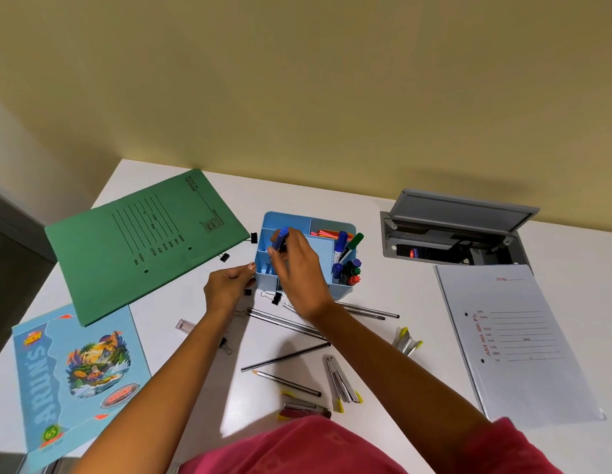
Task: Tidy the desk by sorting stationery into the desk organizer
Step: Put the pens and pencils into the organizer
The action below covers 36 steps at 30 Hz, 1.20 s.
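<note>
Organizer [274, 220], light blue with compartments, stands in the middle of the desk [383, 371]. Your right hand [297, 265] pinches a blue pen [280, 238] over its left side; your left hand [227, 289] is curled at its near-left corner, grip unclear.

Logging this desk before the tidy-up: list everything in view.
desk organizer: one, light blue, centre
markers: several, mixed colours, organizer's right compartment
blue pen: one, blue, held over organizer
folder: one, green, back left
booklet: one, light blue, front left
file cover: one, pale grey, right
pencils: several, dark, before organizer
binder clips: several, black, left of organizer
yellow-tipped tools: several, silver, front
cable hatch: one, grey, back right
left hand: fingers curled, organizer's front-left corner
right hand: above organizer, fingers gripping pen
</note>
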Each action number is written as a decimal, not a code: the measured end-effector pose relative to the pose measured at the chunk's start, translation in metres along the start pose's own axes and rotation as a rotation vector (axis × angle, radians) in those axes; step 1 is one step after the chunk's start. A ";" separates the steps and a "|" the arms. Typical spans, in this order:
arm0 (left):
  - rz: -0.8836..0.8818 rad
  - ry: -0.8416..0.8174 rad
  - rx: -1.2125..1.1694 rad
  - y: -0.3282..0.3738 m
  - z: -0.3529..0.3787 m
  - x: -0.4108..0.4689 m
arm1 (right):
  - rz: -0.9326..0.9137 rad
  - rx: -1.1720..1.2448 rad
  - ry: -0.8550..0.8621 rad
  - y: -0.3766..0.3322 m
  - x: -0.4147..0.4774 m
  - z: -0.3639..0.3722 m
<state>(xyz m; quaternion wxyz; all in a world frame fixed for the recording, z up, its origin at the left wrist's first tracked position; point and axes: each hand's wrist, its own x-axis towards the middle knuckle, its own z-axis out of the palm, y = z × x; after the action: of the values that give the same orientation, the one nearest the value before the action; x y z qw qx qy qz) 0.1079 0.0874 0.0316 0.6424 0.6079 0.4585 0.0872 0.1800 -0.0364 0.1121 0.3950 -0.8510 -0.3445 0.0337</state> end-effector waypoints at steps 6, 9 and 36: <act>-0.001 -0.004 0.000 0.001 -0.001 0.000 | 0.126 -0.026 -0.033 0.009 0.004 0.014; -0.004 -0.004 0.002 0.002 -0.001 -0.001 | 0.163 -0.037 -0.040 0.012 0.002 0.016; 0.015 0.004 0.124 -0.025 -0.015 -0.053 | -0.081 -0.113 -0.255 0.063 -0.146 0.004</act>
<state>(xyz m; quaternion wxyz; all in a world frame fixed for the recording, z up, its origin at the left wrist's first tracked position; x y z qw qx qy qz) 0.0567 0.0563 0.0383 0.6018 0.6498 0.4598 0.0648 0.1029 -0.1521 0.0342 0.3008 -0.8460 -0.4272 0.1061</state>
